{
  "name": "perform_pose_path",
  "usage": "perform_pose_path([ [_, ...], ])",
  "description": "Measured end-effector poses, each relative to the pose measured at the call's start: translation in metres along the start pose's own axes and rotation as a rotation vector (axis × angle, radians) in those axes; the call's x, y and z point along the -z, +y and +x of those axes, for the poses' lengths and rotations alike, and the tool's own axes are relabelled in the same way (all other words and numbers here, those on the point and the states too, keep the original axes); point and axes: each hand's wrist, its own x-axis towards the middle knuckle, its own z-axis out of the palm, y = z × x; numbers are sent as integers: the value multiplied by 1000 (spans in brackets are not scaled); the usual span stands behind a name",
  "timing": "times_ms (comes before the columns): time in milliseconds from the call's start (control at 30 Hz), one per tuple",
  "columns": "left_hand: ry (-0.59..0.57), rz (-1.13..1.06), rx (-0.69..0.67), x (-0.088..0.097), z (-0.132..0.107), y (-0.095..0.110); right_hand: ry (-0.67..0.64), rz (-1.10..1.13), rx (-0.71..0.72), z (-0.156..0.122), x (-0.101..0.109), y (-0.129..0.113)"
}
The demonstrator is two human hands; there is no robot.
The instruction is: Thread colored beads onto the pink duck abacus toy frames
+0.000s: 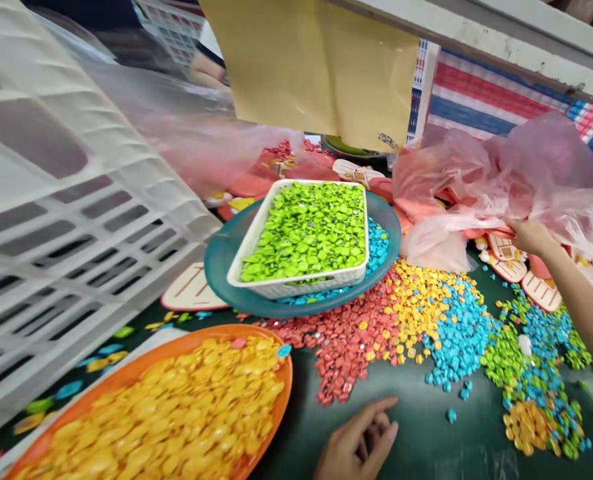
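**Two hands out, four colours loose on the worktop**

The right hand (530, 236) is up at the far right, fingers closed on a fold of the pink plastic bag (506, 173). That bag lies crumpled at the back right of the worktop (426, 440). The left hand (359, 443) sits low in the middle on the bare dark green surface. Its fingers are loosely curled with the forefinger stretched out, and it holds nothing. The red pieces (346, 340) are the nearest heap, just beyond it.

Count the loose heaps and there are four main ones: red, then yellow pieces (419, 300), blue pieces (459, 337) and green pieces (501, 357). They lie side by side and mix at the edges.

There are three containers. One orange tray (176, 348) at front left is full of larger yellow discs. One teal dish (221, 260) holds more blue, and one white basket (296, 285) of green stands in that dish.

At least three cream sole-shaped cutouts (509, 267) lie just below the right hand, and one more sits left of the dish. One white crate (66, 220), tilted, fills the left side.
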Motion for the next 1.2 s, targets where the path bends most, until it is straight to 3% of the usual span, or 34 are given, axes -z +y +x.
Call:
perform_pose_path([
  [200,-20,77,-50,-7,3,10,71,146,-62,-77,-14,-2],
  [367,0,60,-107,-13,5,13,113,216,-339,-115,-1,-5],
  [467,3,9,-109,-18,8,12,297,303,-479,-149,9,-16],
  [567,31,-122,-73,-19,3,14,553,461,-517,-207,24,-45],
  [600,53,-177,-68,-17,-1,17,578,541,-453,-230,30,-60],
  [633,71,-230,-75,-14,-8,22,503,638,-293,-252,37,-77],
  [667,69,-279,-96,-10,-16,28,350,734,-75,-273,43,-96],
  [700,17,-320,-127,-6,-26,35,157,799,167,-291,48,-116],
  [767,-231,-349,-166,2,-47,49,-148,830,543,-312,52,-159],
  [833,-465,-274,-124,4,-67,58,-287,864,768,-311,45,-198],
  [900,-459,-179,-55,-3,-83,56,-244,986,771,-290,28,-228],
  [1033,-17,-127,-24,-38,-107,29,172,1053,273,-230,-14,-273],
  [1100,164,-1,-79,-57,-116,17,221,966,288,-208,-26,-296],
  [1200,275,263,-160,-71,-122,11,239,762,540,-194,-29,-331],
])
